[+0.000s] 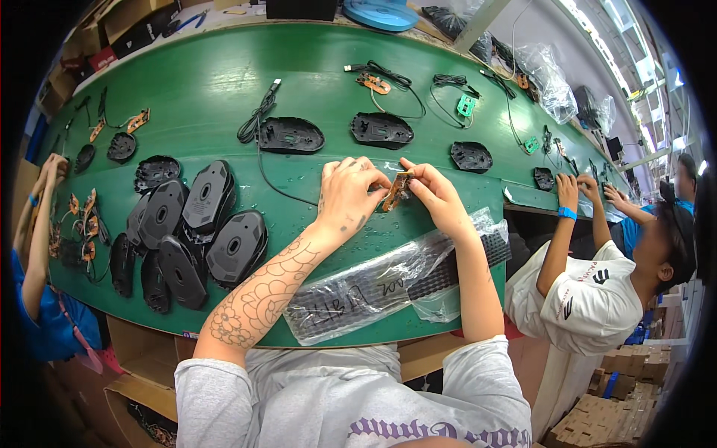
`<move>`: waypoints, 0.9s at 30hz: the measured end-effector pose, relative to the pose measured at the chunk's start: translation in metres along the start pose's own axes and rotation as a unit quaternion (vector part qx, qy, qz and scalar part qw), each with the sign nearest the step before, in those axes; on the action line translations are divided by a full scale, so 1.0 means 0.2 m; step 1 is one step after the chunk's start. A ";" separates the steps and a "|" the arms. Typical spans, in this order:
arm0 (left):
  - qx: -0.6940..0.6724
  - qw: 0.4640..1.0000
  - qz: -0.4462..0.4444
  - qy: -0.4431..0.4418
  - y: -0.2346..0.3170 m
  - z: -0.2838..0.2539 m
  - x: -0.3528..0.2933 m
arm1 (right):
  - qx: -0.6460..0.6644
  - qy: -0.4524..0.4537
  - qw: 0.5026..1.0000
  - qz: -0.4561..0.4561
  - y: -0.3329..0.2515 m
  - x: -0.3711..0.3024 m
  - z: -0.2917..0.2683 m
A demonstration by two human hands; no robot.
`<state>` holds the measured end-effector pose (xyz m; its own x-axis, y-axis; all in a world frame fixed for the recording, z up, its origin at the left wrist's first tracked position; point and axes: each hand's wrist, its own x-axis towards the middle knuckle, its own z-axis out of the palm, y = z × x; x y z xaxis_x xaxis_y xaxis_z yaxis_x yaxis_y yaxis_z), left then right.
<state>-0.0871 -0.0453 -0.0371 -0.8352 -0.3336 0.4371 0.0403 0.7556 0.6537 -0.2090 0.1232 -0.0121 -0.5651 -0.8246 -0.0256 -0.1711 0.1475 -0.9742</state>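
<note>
At the centre of the frame, the left hand (349,193) and the right hand (439,200) pinch a small orange circuit board (397,192) between them; a clear plastic bag (358,295) lies lower centre, dark mouse shells (183,270) heap at centre left, all over a green table (202,67)

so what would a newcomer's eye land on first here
Probably the small orange board at the centre, held between the left hand and the right hand above the green table. Next, the heap of dark mouse shells left of the tattooed left forearm. Then the shiny clear bag on the table, running from between the forearms to beyond the right one.
</note>
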 end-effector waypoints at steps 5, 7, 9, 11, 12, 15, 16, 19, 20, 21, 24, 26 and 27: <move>-0.155 0.985 -0.055 0.045 0.02 -0.05 0.02 | 0.025 0.014 1.000 -0.003 0.00 0.00 0.00; -0.238 0.966 -0.092 0.037 0.03 -0.08 0.01 | 0.042 0.023 0.999 0.002 0.01 0.01 0.01; -0.320 0.938 -0.129 0.027 0.04 -0.10 0.00 | 0.059 0.032 0.998 0.006 0.02 0.01 0.01; -0.316 0.940 -0.125 0.028 0.05 -0.10 0.00 | 0.060 0.039 0.997 0.006 0.03 0.01 0.02; -0.312 0.942 -0.122 0.029 0.05 -0.09 -0.01 | 0.061 0.043 0.997 0.007 0.03 0.01 0.03; -0.304 0.945 -0.118 0.034 0.05 -0.09 -0.01 | 0.062 0.052 0.997 0.009 0.04 0.01 0.03; -0.306 0.944 -0.122 0.030 0.06 -0.10 0.00 | 0.058 0.054 0.997 0.007 0.03 0.01 0.03; -0.311 0.941 -0.134 0.020 0.07 -0.10 0.00 | 0.046 0.063 0.997 0.003 0.03 0.01 0.02; -0.310 0.941 -0.133 0.019 0.07 -0.10 0.00 | 0.047 0.064 0.997 0.002 0.03 0.01 0.03; -0.303 0.943 -0.133 0.022 0.07 -0.10 0.00 | 0.045 0.063 0.997 0.004 0.03 0.01 0.03; -0.282 0.950 -0.130 0.032 0.06 -0.09 0.00 | 0.040 0.062 0.997 0.007 0.02 0.01 0.03; -0.279 0.951 -0.131 0.032 0.06 -0.09 0.00 | 0.042 0.064 0.997 0.006 0.02 0.01 0.03; -0.276 0.951 -0.133 0.031 0.05 -0.08 0.00 | 0.045 0.065 0.997 0.006 0.02 0.01 0.03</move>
<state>-0.0770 -0.0463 -0.0203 -0.8224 -0.5175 0.2361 0.1290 0.2346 0.9635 -0.2053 0.1190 -0.0184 -0.6677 -0.7443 -0.0133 -0.0938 0.1018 -0.9904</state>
